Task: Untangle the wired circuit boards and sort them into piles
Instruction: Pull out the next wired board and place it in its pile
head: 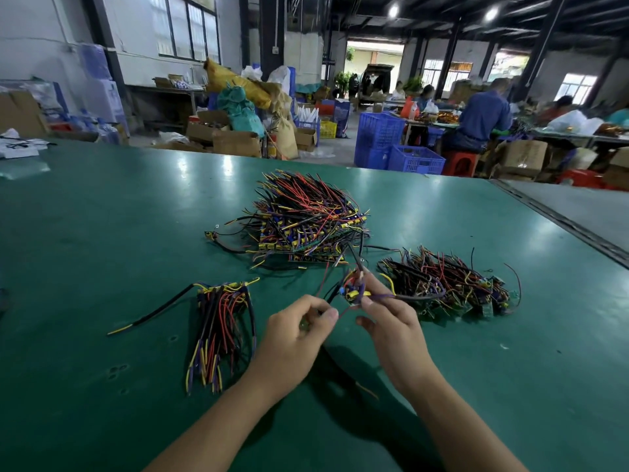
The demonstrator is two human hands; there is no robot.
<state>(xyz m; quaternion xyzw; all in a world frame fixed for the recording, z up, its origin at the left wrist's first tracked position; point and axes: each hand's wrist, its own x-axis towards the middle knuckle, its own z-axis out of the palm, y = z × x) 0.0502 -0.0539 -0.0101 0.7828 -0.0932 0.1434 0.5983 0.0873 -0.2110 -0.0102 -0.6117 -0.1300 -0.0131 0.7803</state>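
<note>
— Workshop floor, green table [102, 267]. What's on it?
— Big tangled heap [306, 219] far middle, green-board pile [449, 287] on the right, combed bundle [221, 321] on the left.
— Hands?
— Right hand [394, 328] pinches a small wired board [354, 294], held above the table just in front of the heap. Left hand [296, 335] is curled, pinching that board's thin wires.
— Background?
— Blue crates [381, 137], people seated at far benches.
</note>
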